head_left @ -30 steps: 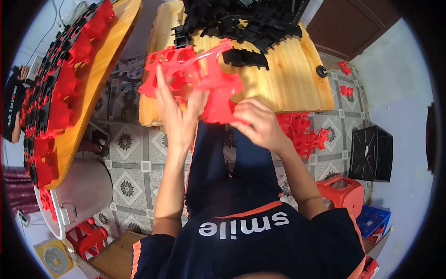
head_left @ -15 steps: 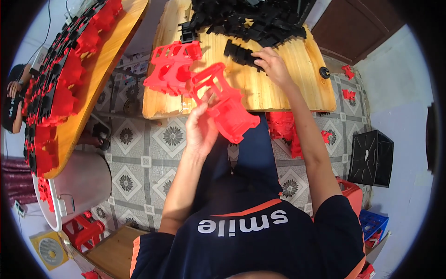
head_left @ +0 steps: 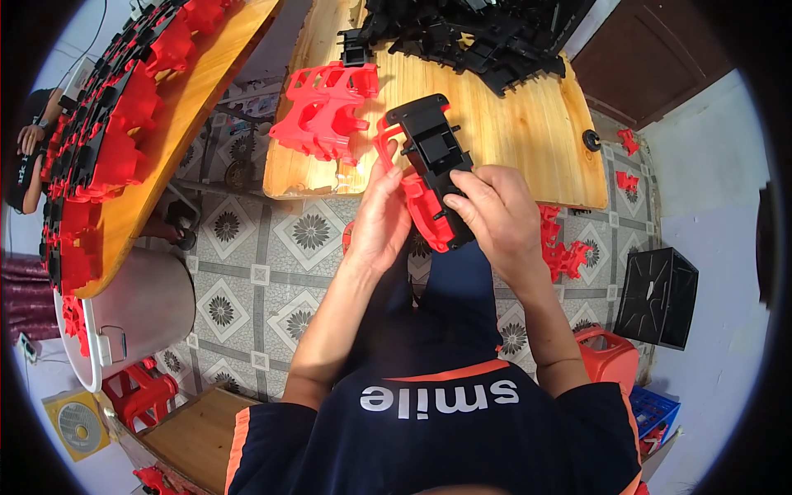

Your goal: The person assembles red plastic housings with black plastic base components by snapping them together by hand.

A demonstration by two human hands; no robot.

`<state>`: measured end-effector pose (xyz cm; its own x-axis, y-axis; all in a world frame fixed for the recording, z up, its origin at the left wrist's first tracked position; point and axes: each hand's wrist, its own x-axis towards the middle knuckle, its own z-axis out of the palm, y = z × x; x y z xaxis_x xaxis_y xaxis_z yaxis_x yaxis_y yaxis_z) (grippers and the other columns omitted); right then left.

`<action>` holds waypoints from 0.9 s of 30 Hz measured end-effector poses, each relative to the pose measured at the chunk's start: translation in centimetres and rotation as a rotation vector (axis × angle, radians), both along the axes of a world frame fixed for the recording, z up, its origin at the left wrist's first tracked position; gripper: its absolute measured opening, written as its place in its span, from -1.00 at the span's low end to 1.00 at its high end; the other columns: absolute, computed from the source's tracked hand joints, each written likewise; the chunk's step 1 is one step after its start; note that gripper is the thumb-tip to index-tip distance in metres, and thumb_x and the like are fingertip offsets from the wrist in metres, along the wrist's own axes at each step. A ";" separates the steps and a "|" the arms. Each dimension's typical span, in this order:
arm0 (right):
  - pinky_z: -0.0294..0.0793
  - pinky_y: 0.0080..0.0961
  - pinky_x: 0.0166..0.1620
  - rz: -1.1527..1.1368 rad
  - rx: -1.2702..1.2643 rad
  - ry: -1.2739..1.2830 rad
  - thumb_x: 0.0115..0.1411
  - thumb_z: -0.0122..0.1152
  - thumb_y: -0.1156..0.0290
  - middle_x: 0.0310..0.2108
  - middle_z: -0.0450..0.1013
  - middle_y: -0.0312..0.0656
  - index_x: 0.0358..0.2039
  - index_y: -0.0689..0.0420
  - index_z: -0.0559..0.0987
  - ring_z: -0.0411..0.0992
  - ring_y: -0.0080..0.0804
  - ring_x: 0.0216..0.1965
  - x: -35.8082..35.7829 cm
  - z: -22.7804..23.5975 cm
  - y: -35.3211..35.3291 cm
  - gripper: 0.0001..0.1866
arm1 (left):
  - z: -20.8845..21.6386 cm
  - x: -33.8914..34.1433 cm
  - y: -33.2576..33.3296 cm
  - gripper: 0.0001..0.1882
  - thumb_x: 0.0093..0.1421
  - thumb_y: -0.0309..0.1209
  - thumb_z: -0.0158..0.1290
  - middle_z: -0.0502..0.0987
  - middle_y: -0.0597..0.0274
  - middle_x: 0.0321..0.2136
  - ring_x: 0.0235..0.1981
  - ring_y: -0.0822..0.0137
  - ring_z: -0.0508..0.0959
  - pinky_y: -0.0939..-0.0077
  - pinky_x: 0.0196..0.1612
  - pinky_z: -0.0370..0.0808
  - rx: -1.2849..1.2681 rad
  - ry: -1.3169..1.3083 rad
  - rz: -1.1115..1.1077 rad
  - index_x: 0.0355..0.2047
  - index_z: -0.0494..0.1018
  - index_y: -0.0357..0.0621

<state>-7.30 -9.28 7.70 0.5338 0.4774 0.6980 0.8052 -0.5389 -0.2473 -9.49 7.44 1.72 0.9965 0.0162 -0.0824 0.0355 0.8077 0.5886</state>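
Note:
In front of me, just off the table's near edge, my left hand (head_left: pixel 381 219) is closed round a red plastic frame (head_left: pixel 422 206) with cut-out openings. My right hand (head_left: pixel 501 216) grips a long black plastic part (head_left: pixel 437 147) between thumb and fingers and holds it against the red frame. The black part covers much of the red one, so I cannot tell whether the two are joined. On the table's left side lie more red plastic frames (head_left: pixel 323 120), beside the two hands. A heap of black plastic parts (head_left: pixel 445 37) covers the far side.
A small black round piece (head_left: pixel 591 140) sits at the wooden table's (head_left: pixel 528 132) right edge. At left, a second wooden table (head_left: pixel 177 136) carries rows of red-and-black pieces. A white bin (head_left: pixel 144 318), a black box (head_left: pixel 657 297) and a red stool (head_left: pixel 606 356) stand around me.
My right hand has brought the black part from the table to the red frame. The red frame is turned more upright in my left hand.

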 end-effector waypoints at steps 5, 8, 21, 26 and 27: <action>0.45 -0.41 -0.33 -0.006 -0.042 -0.034 -0.04 0.42 0.44 -0.34 0.36 -0.15 -0.19 0.20 0.56 0.40 -0.24 -0.34 -0.8 0.1 0.2 -0.63 | 0.9 -0.6 -0.2 -0.36 0.34 -0.28 -0.08 0.34 0.09 0.16 0.15 0.25 0.39 0.28 0.20 0.36 0.016 -0.015 0.001 0.37 -0.03 -0.02; 0.44 -0.42 -0.34 -0.015 -0.060 -0.051 -0.06 0.43 0.43 -0.35 0.36 -0.16 -0.20 0.20 0.56 0.39 -0.26 -0.36 -1.5 -0.1 0.3 -0.63 | 0.7 -0.9 -0.3 -0.35 0.34 -0.29 -0.09 0.32 0.09 0.18 0.16 0.24 0.39 0.27 0.21 0.35 -0.016 -0.054 -0.024 0.38 -0.06 0.00; 0.42 -0.42 -0.31 0.125 -0.058 0.068 -0.09 0.44 0.43 -0.35 0.37 -0.17 -0.20 0.22 0.58 0.38 -0.27 -0.37 -2.4 0.1 -0.2 -0.61 | 1.3 -2.0 -1.0 -0.27 0.36 -0.18 -0.13 0.28 -0.01 0.18 0.08 0.13 0.47 0.21 0.13 0.45 0.013 -0.165 -0.049 0.40 -0.23 0.06; 0.44 -0.49 -0.14 0.081 0.435 0.389 0.09 0.37 0.31 -0.21 0.45 -0.19 -0.07 0.24 0.55 0.44 -0.38 -0.20 1.4 0.0 1.9 -0.58 | 1.7 -2.1 -0.7 -0.11 0.31 -0.25 0.01 0.22 -0.05 0.22 0.15 0.20 0.38 0.34 0.17 0.38 0.295 -0.121 0.073 0.42 -0.36 -0.01; 0.43 -0.51 -0.08 0.209 0.707 0.837 0.16 0.33 0.27 -0.17 0.48 -0.19 -0.03 0.24 0.53 0.45 -0.41 -0.13 2.1 -0.5 3.2 -0.57 | 1.3 -2.1 -0.2 -0.10 0.31 -0.28 0.03 0.22 -0.05 0.21 0.15 0.21 0.37 0.38 0.18 0.37 0.277 -0.112 0.091 0.42 -0.35 -0.04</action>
